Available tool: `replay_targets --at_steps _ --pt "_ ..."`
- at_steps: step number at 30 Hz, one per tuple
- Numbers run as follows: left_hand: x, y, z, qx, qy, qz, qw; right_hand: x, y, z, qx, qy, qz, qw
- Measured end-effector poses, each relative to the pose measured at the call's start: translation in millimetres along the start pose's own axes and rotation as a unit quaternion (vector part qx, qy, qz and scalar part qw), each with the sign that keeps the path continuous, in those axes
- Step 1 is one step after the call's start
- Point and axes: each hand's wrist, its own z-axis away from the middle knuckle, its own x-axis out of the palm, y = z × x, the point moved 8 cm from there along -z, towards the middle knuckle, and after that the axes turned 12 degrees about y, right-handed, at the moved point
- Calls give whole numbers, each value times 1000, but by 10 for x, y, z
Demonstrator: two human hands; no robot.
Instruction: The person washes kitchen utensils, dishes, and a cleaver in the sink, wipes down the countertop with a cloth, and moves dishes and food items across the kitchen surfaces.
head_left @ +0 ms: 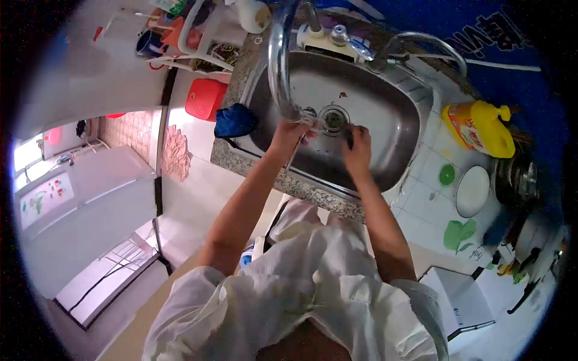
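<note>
I am at a steel sink (385, 114) with a drain strainer (334, 120) in its floor. My left hand (291, 137) is at the left side of the basin, under the mouth of the tall curved faucet (280, 66). Its fingers are bent around something clear and shiny with a bit of pink, too small to name. My right hand (360, 146) hangs over the basin, right of the drain. Its fingers are closed on a small dark thing (348, 139), partly hidden and blurred. A brown scrap (343, 95) lies on the sink floor above the drain.
A bunched blue cloth (235, 121) rests on the left granite rim, beside a red container (206, 99). On the right tiled counter lie a yellow jug (480, 127) and a round white lid or plate (472, 191). A second faucet (421, 39) arches at the back right.
</note>
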Motion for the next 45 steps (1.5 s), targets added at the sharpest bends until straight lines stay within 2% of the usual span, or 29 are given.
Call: replay_targets --at_steps 2,3,4,6,9,10,11,12,13,14,16,18,20,21,22,24,26,28,30,32,33,34,35,36,37,38,40,43,45 --pt "38 -95 -44 29 -16 -8 999 -254 -773 -156 20 2 -112 994" --pt "116 -43 -15 106 -40 -111 987 -215 -980 -174 -60 33 -96 993" --pt "160 -91 -4 77 -63 -52 994 -165 -1124 -220 -141 64 -81 985" --pt "243 -191 24 11 -103 64 993 -79 -1094 -472 -121 72 -83 986" --pt "434 73 323 86 -190 -16 978 297 -733 -621 172 -117 -186 960" --pt "413 -5 302 84 -193 -20 977 310 -744 -541 176 -112 -187 960" --pt "325 61 253 184 -129 -35 974 168 -980 -512 22 -31 -190 981" --pt "270 34 246 57 -79 86 992 23 -1239 -426 -133 49 -186 972" --pt "204 7 278 -53 -3 222 973 31 -1321 -394 -156 56 -150 975" --pt "267 77 381 -53 -3 222 974 14 -1279 -488 -156 56 -151 975" --pt "384 309 558 97 -49 108 988 399 -740 -632 234 -179 -220 930" --pt "283 225 427 80 -35 124 988 494 -732 -568 146 -94 -203 964" --pt "281 189 379 41 -38 128 990 132 -1135 -482 -77 53 -197 976" --pt "286 183 384 41 -37 128 990 307 -997 -487 -91 28 -173 980" --pt "328 200 400 62 -54 109 991 235 -981 -642 -90 28 -174 980" --pt "401 231 433 101 -90 67 989 491 -434 -687 289 -194 -193 917" --pt "468 375 497 108 -138 57 983 496 -321 -671 240 -220 -204 923" --pt "374 399 287 62 -91 167 980 693 80 -527 357 -117 -352 857" --pt "324 358 152 62 -120 177 975 643 246 -479 231 -4 -336 913" --pt "195 203 -8 48 -75 124 988 57 -268 -460 303 48 -290 907" --pt "146 93 -43 44 -77 124 988 33 -463 -394 242 42 -251 936" --pt "144 176 -1 236 -64 -131 961 98 -540 -348 244 44 -250 936" --pt "224 189 94 405 -43 -372 834 87 -833 -380 92 57 -226 968" --pt "264 200 139 405 -45 -373 834 58 -1085 -352 -61 69 -197 976" --pt "203 137 74 203 -65 -69 975 11 -1099 -441 -60 70 -198 976" --pt "252 -13 78 -31 -74 245 966 106 -1010 -581 13 0 -203 979" --pt "256 -49 85 -34 -80 233 969 248 -947 -533 90 -71 -209 971" --pt "163 299 31 270 32 -98 957 49 -1262 -306 -70 61 -163 982" --pt "222 220 66 20 38 219 975 69 -1243 -326 -71 58 -165 982"
